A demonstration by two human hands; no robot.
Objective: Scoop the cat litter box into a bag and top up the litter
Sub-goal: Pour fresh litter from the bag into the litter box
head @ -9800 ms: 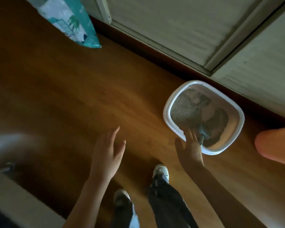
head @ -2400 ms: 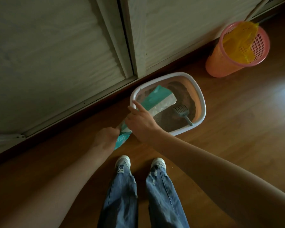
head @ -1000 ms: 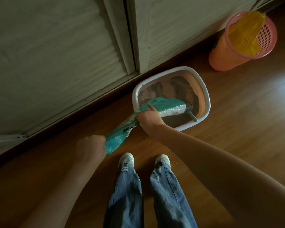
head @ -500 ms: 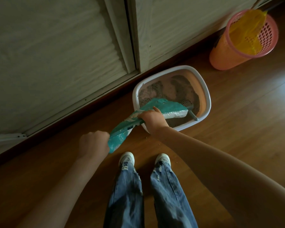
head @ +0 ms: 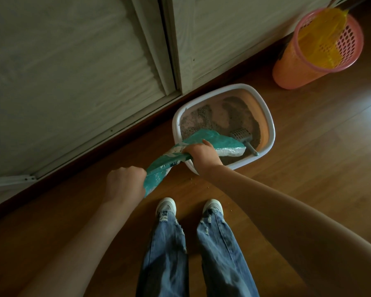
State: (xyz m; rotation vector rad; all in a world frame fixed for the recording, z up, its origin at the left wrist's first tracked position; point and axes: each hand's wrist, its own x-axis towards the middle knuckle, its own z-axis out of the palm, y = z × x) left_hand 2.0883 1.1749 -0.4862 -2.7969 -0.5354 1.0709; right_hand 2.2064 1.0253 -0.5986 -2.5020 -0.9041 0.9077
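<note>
A white litter box [head: 271, 129] with grey litter stands on the wooden floor by the wall. A grey slotted scoop [head: 242, 136] lies inside it at the right. A teal and white litter bag [head: 214, 139] is held tilted, its white open end down over the litter. My right hand [head: 202, 154] grips the bag's middle at the box's near rim. My left hand [head: 125, 183] grips the bag's bottom end, lower left of the box. Whether litter is pouring out is hidden.
A pink perforated bin [head: 317, 48] lined with a yellow bag stands at the upper right by the wall. Pale sliding doors [head: 84, 61] run along the back. My two feet [head: 189, 207] stand just before the box. A few litter grains lie on the floor [head: 308, 168].
The bag's open end has sunk lower and further right into the box, uncovering the scoop's slotted head. My left hand has moved slightly right with the bag's bottom end.
</note>
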